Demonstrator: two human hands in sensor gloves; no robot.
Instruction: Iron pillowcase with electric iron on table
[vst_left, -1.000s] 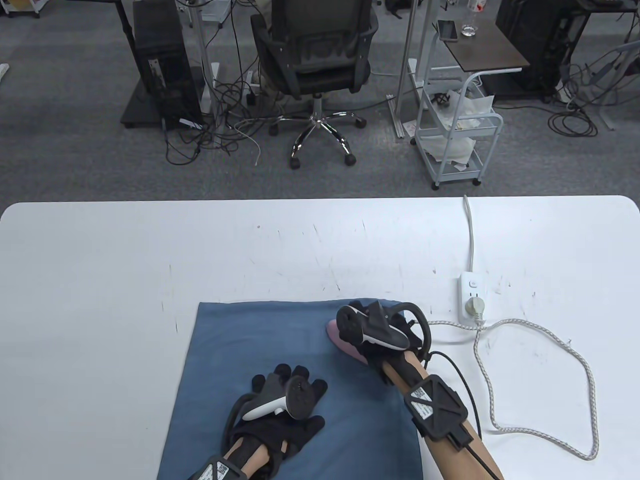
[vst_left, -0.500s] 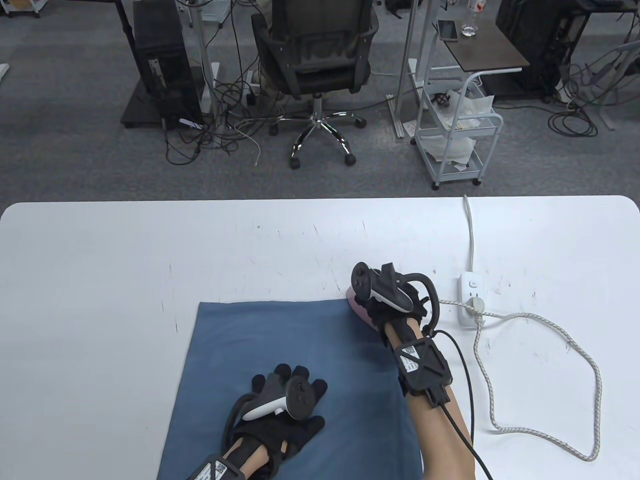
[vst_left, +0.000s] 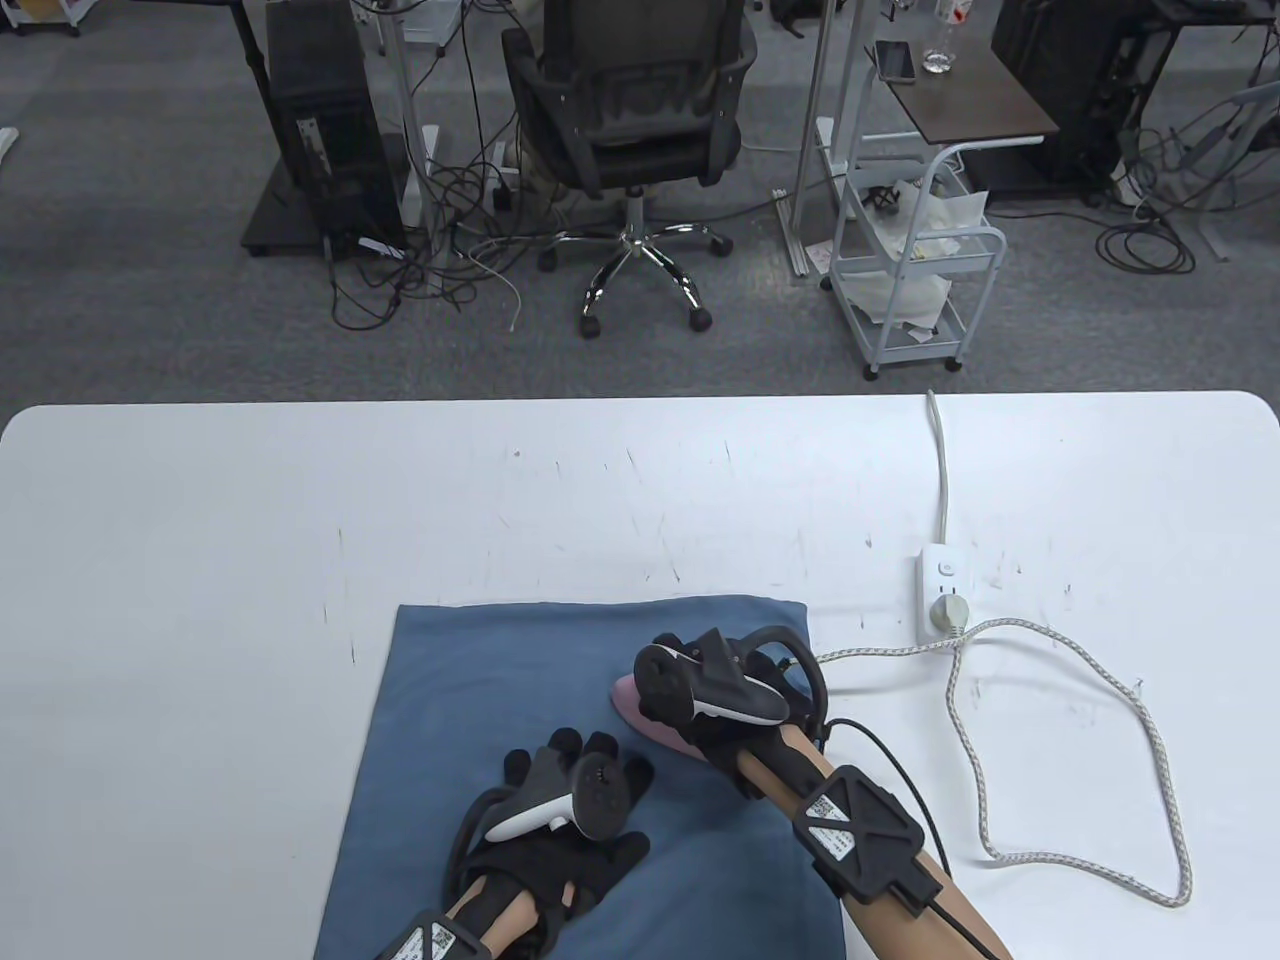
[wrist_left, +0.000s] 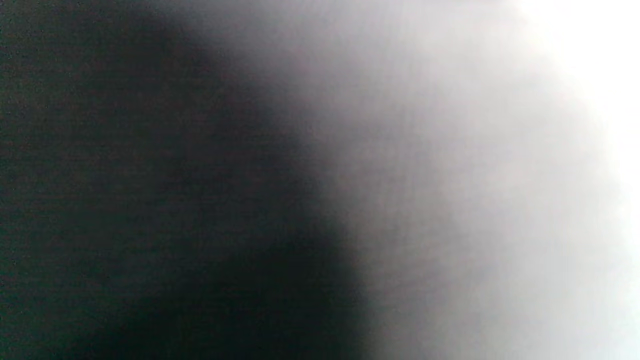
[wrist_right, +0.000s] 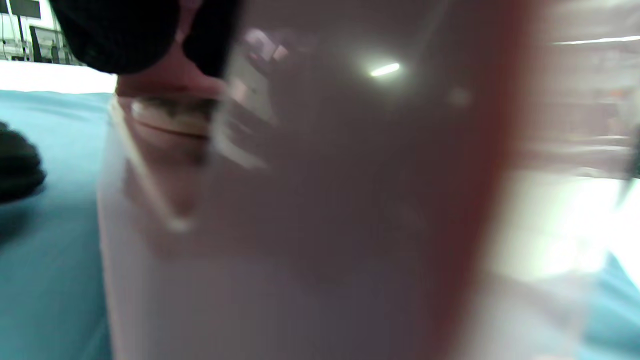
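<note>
A blue pillowcase (vst_left: 470, 690) lies flat on the white table (vst_left: 200, 520) near its front edge. My right hand (vst_left: 715, 700) grips the handle of a pink electric iron (vst_left: 640, 705), which rests on the pillowcase's right part with its nose pointing left. The iron's pink body (wrist_right: 300, 200) fills the right wrist view, with blue cloth (wrist_right: 45, 250) beside it. My left hand (vst_left: 570, 800) rests flat on the pillowcase with fingers spread, just left of and nearer than the iron. The left wrist view is a dark blur.
A white power strip (vst_left: 943, 590) lies on the table to the right, and the iron's braided cord (vst_left: 1080, 660) loops from it across the table's right side. An office chair (vst_left: 630, 120) and a white cart (vst_left: 915, 270) stand beyond the far edge.
My right hand moved the iron from mid-cloth up to the pillowcase's far right corner, then back down and left onto the cloth. My left hand has stayed in place.
</note>
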